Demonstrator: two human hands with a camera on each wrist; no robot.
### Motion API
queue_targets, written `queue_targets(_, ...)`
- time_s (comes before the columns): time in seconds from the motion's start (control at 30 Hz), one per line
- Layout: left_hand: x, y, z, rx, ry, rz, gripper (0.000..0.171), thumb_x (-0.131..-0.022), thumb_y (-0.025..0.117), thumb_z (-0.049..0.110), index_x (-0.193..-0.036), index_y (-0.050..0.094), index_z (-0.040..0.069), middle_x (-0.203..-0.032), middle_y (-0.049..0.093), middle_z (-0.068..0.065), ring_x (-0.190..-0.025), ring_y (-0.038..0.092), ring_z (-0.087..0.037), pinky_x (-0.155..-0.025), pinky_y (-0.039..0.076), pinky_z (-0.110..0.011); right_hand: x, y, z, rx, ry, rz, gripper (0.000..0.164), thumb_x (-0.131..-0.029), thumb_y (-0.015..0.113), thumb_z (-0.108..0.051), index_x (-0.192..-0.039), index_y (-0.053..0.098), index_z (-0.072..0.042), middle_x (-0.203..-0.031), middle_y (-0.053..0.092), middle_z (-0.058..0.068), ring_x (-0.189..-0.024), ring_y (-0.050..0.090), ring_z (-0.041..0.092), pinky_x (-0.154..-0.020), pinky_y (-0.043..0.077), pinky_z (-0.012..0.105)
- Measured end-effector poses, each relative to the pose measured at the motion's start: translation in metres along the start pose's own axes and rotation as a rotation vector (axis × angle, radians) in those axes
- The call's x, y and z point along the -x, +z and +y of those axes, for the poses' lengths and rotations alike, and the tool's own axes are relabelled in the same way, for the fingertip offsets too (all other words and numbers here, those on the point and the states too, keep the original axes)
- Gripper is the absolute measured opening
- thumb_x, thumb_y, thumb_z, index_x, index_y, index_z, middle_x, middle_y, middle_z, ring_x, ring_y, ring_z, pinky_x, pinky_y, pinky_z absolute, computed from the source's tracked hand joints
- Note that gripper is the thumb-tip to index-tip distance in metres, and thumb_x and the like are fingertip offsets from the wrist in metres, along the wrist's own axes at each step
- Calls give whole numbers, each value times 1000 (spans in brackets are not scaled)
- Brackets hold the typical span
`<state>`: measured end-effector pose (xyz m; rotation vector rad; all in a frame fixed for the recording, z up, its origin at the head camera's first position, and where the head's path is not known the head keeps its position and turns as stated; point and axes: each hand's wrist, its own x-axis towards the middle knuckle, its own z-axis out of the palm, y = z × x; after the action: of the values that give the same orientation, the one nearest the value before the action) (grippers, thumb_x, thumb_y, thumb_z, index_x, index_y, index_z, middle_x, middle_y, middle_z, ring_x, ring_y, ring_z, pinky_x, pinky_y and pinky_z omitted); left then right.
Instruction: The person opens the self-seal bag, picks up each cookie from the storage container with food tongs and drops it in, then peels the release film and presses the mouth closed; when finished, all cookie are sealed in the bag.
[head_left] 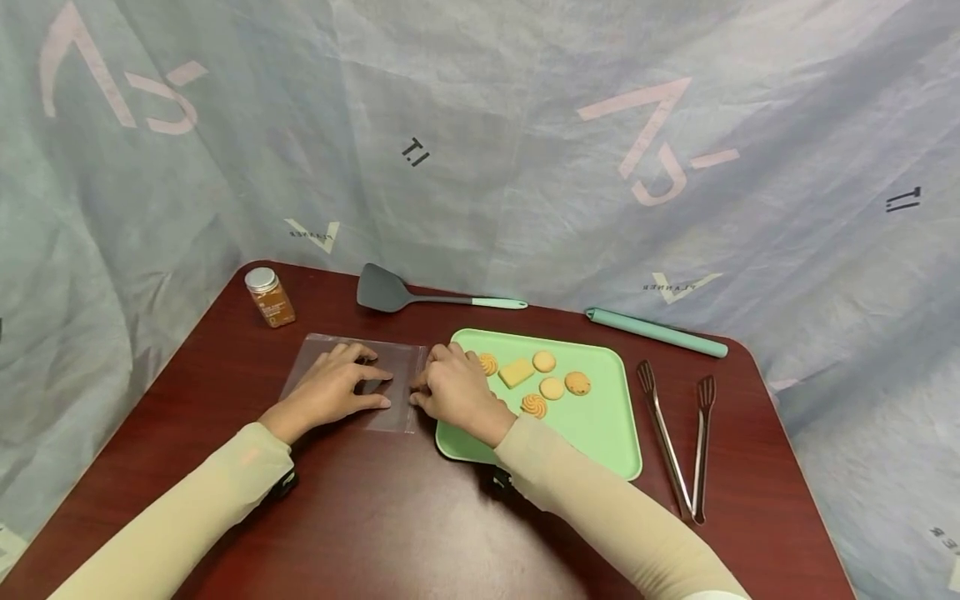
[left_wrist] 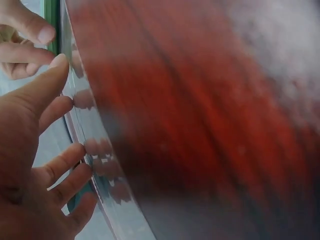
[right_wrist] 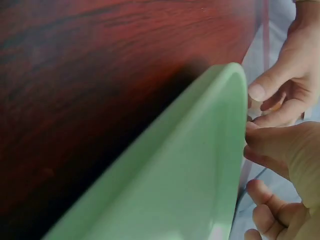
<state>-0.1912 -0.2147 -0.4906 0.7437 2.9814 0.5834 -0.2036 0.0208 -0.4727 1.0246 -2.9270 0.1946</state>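
A flat clear plastic bag (head_left: 401,417) lies on the table left of the green tray (head_left: 600,433). My left hand (head_left: 337,385) rests over the bag with its fingers spread. In the left wrist view its fingertips (left_wrist: 77,150) touch the film. At the bag's right edge, beside the tray's left rim, my right hand (head_left: 455,387) has its fingers curled, thumb and index finger pinching at the edge strip. Several cookies lie on the tray, among them a rectangular biscuit (head_left: 516,373) and a swirled cookie (head_left: 534,406).
A jar with a silver lid (head_left: 270,297) stands at the back left. Along the back edge lie a grey spatula (head_left: 384,289) and a green rolled cylinder (head_left: 656,332). Metal tongs (head_left: 700,450) lie spread right of the tray. A grey cloth (head_left: 480,150) hangs behind the table.
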Motion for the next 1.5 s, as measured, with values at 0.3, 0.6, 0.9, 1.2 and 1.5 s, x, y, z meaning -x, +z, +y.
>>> queue_targets(0.3,-6,2,5,1,28,5,46,-85,82,45,-124,75,23,-134,54,-14,-119,48,-33,-91,40,-55,-1,0,2,-7,39,-86,30,-87,77,-53,-113,79,-38,-101,65,-10,-87,44,18,-72,38,38)
queue_targets(0.6,-8,4,4,25,9,5,40,-85,83,41,-121,77,25,-132,55,-12,-117,48,-31,-91,40,-54,-3,3,8,-18,23,-98,31,-86,76,-57,-112,78,-41,-101,56,-8,-86,38,16,-72,32,35)
queue_targets(0.9,-8,4,5,-10,4,22,34,-85,83,41,-116,79,26,-129,57,-10,-116,49,-29,-90,40,-52,-1,6,12,-11,-68,-43,28,-89,75,-52,-113,79,-37,-120,57,-7,-101,42,18,-84,34,40)
queue_targets(1.2,-8,4,7,6,-6,42,28,-85,84,39,-110,82,27,-127,59,-9,-114,51,-29,-89,41,-54,0,12,17,-175,-27,-15,23,-89,76,-49,-108,80,-38,-116,60,-8,-96,41,15,-76,30,37)
queue_targets(1.5,-9,5,8,24,-33,66,33,-86,83,43,-114,80,25,-129,57,-12,-117,48,-33,-92,39,-55,-1,11,17,-170,4,-42,25,-87,77,-51,-110,79,-40,-120,58,-7,-99,40,16,-77,29,37)
